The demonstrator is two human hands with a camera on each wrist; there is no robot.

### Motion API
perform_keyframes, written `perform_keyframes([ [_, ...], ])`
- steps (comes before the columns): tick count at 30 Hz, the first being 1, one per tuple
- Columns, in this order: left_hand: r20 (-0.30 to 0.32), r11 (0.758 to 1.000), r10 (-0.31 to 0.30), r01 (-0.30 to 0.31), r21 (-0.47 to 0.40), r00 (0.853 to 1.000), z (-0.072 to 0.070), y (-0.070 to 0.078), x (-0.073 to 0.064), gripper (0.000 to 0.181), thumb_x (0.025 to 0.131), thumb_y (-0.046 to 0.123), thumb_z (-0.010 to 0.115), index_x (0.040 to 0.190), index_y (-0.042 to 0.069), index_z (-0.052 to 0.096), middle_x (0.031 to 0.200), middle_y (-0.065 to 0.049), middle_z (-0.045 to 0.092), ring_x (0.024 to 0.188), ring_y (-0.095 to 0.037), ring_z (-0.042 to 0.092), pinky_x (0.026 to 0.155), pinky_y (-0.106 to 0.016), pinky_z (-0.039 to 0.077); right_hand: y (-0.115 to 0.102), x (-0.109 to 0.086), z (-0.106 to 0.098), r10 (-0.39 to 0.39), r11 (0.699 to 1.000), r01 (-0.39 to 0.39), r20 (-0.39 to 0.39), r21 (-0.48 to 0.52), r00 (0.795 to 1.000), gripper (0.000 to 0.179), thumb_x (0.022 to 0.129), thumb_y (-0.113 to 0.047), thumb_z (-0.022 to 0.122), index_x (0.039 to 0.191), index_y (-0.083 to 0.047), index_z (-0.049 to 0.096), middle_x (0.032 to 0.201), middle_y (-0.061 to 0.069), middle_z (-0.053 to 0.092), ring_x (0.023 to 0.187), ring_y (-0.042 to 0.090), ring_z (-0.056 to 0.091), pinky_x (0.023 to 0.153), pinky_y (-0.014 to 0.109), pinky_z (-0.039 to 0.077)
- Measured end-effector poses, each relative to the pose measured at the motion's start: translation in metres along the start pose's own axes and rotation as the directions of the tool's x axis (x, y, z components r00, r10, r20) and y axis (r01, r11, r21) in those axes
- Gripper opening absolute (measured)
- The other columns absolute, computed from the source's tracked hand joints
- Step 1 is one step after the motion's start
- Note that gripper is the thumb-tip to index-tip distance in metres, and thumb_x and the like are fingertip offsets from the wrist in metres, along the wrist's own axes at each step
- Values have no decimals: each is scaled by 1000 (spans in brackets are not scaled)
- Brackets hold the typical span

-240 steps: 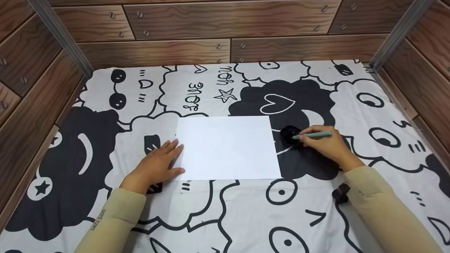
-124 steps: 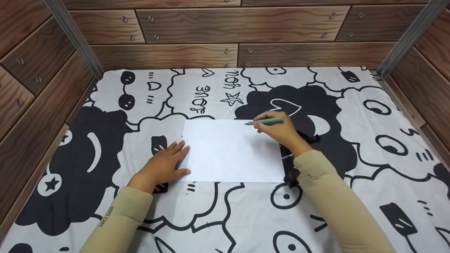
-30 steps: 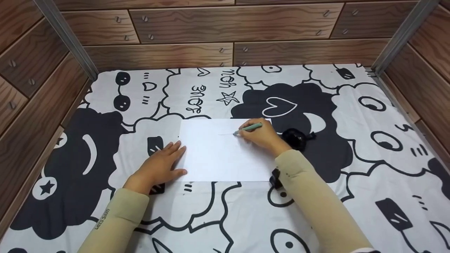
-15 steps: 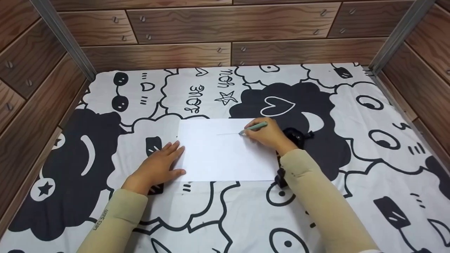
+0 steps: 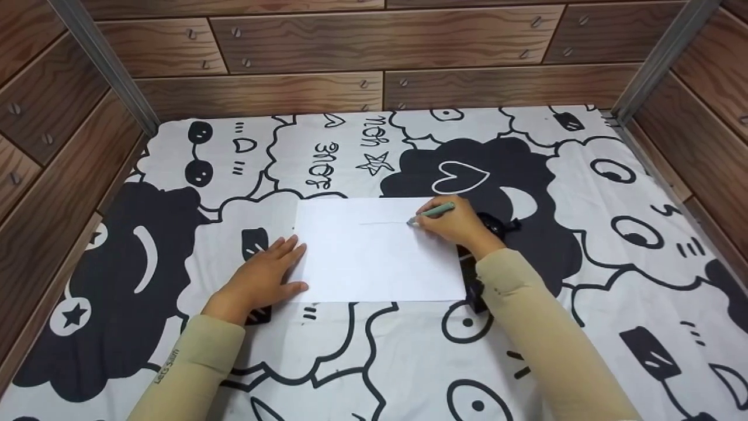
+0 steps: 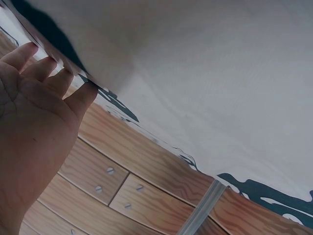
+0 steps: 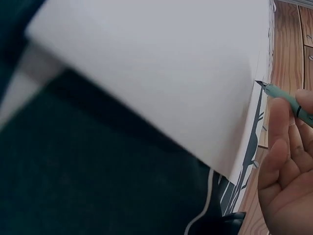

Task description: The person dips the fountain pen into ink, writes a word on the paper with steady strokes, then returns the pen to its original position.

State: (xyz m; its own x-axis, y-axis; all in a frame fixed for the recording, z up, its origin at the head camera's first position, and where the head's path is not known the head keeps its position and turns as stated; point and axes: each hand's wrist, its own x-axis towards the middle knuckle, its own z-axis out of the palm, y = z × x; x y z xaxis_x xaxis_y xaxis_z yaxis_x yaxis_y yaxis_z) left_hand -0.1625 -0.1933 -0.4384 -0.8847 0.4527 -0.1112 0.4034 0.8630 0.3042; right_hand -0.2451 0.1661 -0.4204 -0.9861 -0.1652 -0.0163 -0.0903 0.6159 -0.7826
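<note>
A white sheet of paper (image 5: 374, 263) lies on the printed cloth. My left hand (image 5: 263, 278) rests with spread fingers at its left edge, fingertips and thumb on the paper; the left wrist view shows the palm side of this hand (image 6: 44, 98). In my right hand (image 5: 456, 219) a green pen (image 5: 435, 211) is pinched between thumb and fingers. Its dark pointed nib (image 7: 260, 83) meets the sheet in the upper right. A thin, faint line (image 5: 380, 223) runs left from the nib. Behind the right wrist sits a glossy black rounded object (image 5: 494, 223), partly hidden.
The table is covered by a black-and-white cartoon cloth (image 5: 327, 368). Wood-patterned panels (image 5: 292, 93) enclose the back and sides, with grey metal posts (image 5: 105, 70) at the far corners. A black piece (image 5: 476, 292) shows beneath the right wrist.
Eight seconds ago the pen tip was at the black object and the sheet was blank. The right hand then moved onto the paper; lately it slides right, and the line lengthens. The left hand stays.
</note>
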Motion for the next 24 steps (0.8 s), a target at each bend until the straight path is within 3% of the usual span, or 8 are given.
perform_keyframes([
  [15, -15, 1000, 11, -11, 0, 1000, 1, -2, 0, 72, 90, 39, 64, 146, 4, 36, 153, -16, 27, 139, -39, 21, 108, -57, 25, 3, -1, -6, -25, 999, 25, -13, -48, 1000, 13, 82, -18, 71, 91, -9, 75, 63, 1, 66, 53, 10, 54, 51, 24, 42],
  [24, -22, 1000, 9, -9, -1, 1000, 2, -2, 0, 72, 90, 41, 64, 146, 5, 37, 153, -15, 27, 139, -39, 22, 108, -57, 25, 3, 1, -3, -39, 998, 41, -52, 45, 998, 13, 82, -17, 72, 90, -7, 75, 64, -1, 66, 56, 11, 57, 49, 21, 44],
])
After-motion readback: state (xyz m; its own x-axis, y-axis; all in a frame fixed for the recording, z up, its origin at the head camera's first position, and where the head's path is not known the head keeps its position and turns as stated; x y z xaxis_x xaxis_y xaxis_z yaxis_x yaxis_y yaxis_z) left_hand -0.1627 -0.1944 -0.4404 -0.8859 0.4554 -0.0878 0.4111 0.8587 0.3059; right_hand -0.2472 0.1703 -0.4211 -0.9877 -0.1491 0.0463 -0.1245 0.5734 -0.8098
